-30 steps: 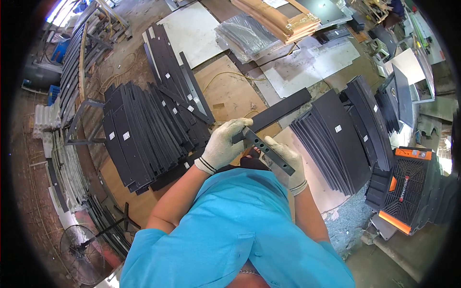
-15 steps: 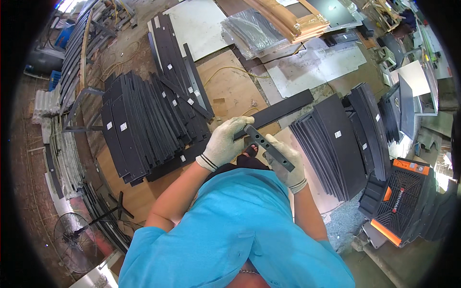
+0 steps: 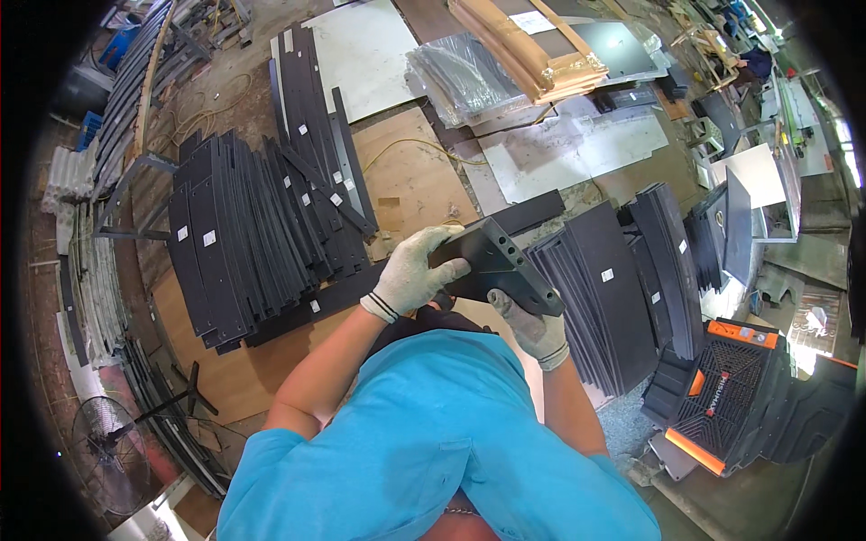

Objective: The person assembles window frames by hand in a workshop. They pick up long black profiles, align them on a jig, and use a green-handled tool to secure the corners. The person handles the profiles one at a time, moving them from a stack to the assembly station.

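Between my two hands is a black flat panel (image 3: 484, 270) with several round holes along its narrow end edge. My left hand (image 3: 415, 273), in a whitish knit glove with dark cuff stripes, grips its left side, thumb across the broad face. On the lower right my gloved right hand (image 3: 532, 329) holds the other side, thumb on the face and fingers behind the panel, mostly hidden. The panel is tilted, its holed edge toward the upper right. Beyond it stand a stack of black panels (image 3: 591, 288) on the right and a larger stack (image 3: 216, 234) on the left.
A black and orange slatted case (image 3: 726, 383) stands at the right. At the lower left is a wire-cage fan (image 3: 113, 446). White sheets (image 3: 577, 144) and wrapped brown boards (image 3: 532, 50) lie farther off. A yellow cord (image 3: 419, 142) crosses the floor boards.
The panel has turned in my hands: earlier mostly its holed edge showed, now its broad face shows too. My left thumb now lies across that face. The view has shifted slightly.
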`<action>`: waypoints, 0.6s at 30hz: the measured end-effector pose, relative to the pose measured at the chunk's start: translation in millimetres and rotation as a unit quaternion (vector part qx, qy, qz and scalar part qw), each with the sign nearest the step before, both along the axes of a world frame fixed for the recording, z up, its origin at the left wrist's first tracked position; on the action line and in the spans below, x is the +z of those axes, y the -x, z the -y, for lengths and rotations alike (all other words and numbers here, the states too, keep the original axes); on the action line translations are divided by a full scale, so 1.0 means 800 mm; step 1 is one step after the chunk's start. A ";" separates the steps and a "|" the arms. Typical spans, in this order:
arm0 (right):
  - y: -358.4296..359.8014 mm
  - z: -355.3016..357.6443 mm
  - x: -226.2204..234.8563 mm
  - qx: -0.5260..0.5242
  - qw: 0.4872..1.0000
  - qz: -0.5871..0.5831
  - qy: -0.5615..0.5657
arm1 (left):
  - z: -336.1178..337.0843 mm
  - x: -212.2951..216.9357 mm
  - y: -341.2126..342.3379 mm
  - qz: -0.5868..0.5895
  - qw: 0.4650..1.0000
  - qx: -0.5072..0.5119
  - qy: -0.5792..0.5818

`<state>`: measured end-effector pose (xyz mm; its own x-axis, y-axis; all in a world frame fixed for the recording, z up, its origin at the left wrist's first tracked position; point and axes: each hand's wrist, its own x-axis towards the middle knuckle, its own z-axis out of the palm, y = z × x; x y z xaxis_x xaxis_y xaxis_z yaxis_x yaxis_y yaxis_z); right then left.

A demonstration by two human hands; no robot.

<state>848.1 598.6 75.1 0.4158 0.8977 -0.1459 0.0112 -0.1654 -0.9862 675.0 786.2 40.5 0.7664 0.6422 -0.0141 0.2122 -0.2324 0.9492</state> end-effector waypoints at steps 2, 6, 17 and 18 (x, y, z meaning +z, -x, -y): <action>0.002 -0.002 0.004 -0.009 0.999 -0.037 -0.010 | -0.002 -0.013 0.000 0.012 0.999 -0.005 0.031; 0.006 -0.005 0.008 -0.029 0.996 -0.085 -0.021 | -0.006 -0.033 -0.003 0.006 0.999 -0.014 0.046; -0.001 0.006 -0.012 -0.031 0.989 -0.138 -0.043 | -0.002 -0.039 -0.014 0.014 0.999 -0.029 0.039; -0.002 0.006 -0.013 -0.025 0.991 -0.130 -0.038 | -0.001 -0.041 -0.014 0.018 0.999 -0.030 0.035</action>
